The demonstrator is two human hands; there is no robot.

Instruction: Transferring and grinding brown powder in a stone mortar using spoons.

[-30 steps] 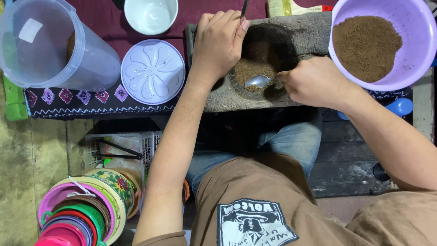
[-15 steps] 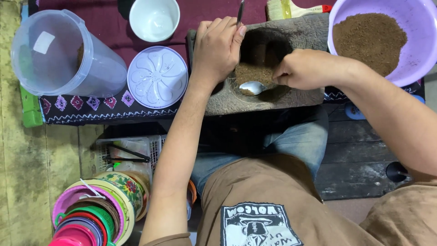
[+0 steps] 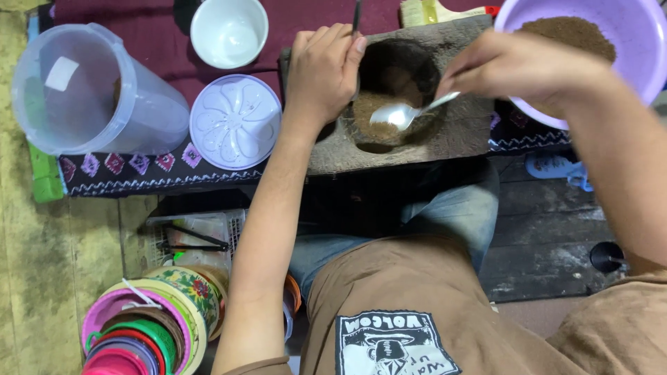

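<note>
Spoon (image 3: 401, 114): held by your right hand (image 3: 517, 66), fingers pinched narrow on the handle end at approx. 3 o'clock of the mortar (image 3: 396, 104). Bowl of spoon sits over the brown powder (image 3: 372, 111) inside the hollow. Metal, stiff, light, smooth; likely slippery if dusty. Grip at the handle end, as now.

Left hand (image 3: 323, 69): closed around a thin dark rod (image 3: 356, 14) at the mortar's 10 o'clock rim. Rod's lower end is hidden by the hand; cannot tell what it is.

Mortar: rough grey block, prob. heavy and stable; needs no steadying. Powder is loose and light and spills easily; keep the spoon level.

Surroundings:
- Purple bowl (image 3: 646, 48) w/ more brown powder, 2 o'clock of mortar, just beside it. Light plastic; your right forearm crosses its rim and could tip it.
- White lid (image 3: 235, 121), 9 o'clock, flat on the cloth-covered surface (image 3: 125, 167).
- White cup (image 3: 229, 31), 10 o'clock, appears empty.
- Clear jug (image 3: 90, 94), far 9 o'clock, lying tilted.
- Yellow brush (image 3: 434, 10), 12 o'clock, partly out of view.
- Stacked coloured lids (image 3: 139, 326) and a small basket (image 3: 194, 239) on the floor, 7 o'clock, well apart.

Path between mortar and bowl: nothing stands between.
</note>
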